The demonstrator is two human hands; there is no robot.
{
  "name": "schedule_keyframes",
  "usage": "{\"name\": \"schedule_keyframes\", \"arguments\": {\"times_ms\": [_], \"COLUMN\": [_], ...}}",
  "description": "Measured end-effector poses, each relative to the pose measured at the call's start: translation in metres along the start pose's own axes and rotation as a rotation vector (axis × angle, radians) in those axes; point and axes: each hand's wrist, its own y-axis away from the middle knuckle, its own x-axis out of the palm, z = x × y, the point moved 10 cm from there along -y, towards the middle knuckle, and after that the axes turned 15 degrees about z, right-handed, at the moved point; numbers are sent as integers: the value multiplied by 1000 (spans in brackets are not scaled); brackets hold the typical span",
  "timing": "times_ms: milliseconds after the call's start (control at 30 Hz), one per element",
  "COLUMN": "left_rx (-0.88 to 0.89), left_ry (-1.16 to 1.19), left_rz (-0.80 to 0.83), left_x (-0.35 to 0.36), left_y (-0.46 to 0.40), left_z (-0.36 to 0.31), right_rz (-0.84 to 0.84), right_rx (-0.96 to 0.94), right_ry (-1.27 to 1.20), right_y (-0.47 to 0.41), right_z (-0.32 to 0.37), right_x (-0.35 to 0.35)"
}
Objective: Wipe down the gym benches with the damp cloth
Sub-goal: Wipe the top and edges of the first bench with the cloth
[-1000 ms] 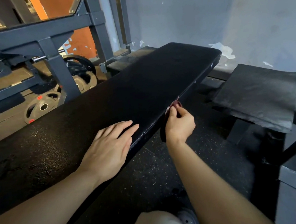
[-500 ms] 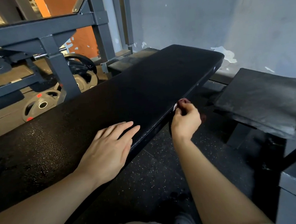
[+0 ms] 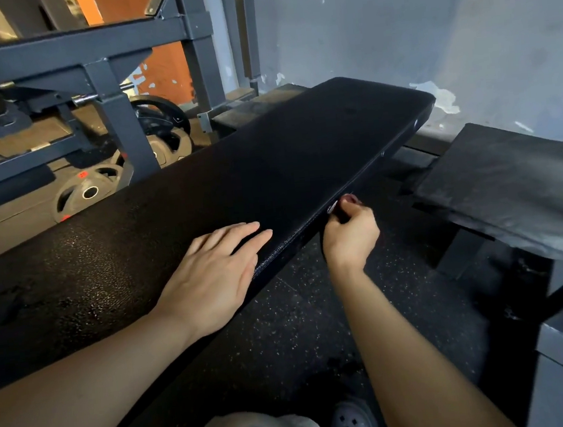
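A long black padded bench runs from the lower left to the upper right. My left hand lies flat on its top near the front edge, fingers straight. My right hand is curled against the bench's side edge and grips a small dark reddish cloth, of which only a bit shows above the fingers. The near part of the bench top glistens with small wet speckles.
A second black pad stands at the right on a grey frame. A grey steel rack and weight plates fill the upper left. Speckled rubber floor lies below the bench. My knee and shoe show at the bottom.
My right hand with the cloth has slid along the bench's side edge, away from me toward the far end. My left hand has stayed flat on the bench top.
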Motion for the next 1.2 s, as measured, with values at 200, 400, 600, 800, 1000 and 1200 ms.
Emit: {"name": "schedule_keyframes", "arguments": {"times_ms": [200, 400, 600, 800, 1000, 1200], "left_rx": [-5, -5, 2, -2, 2, -4], "left_ry": [-4, -4, -11, -24, -7, 0], "left_rz": [8, 1, 7, 29, 14, 12], "left_x": [0, -1, 0, 1, -1, 0], "left_y": [0, 0, 0, -1, -1, 0], "left_z": [0, -1, 0, 0, -1, 2], "right_rz": [136, 24, 71, 176, 77, -78], "right_rx": [-149, -119, -59, -155, -63, 18], "right_ry": [29, 88, 46, 49, 16, -116], "right_y": [94, 40, -13, 76, 7, -12], "right_z": [-5, 8, 16, -2, -1, -3], "right_x": [44, 17, 4, 39, 2, -15]}}
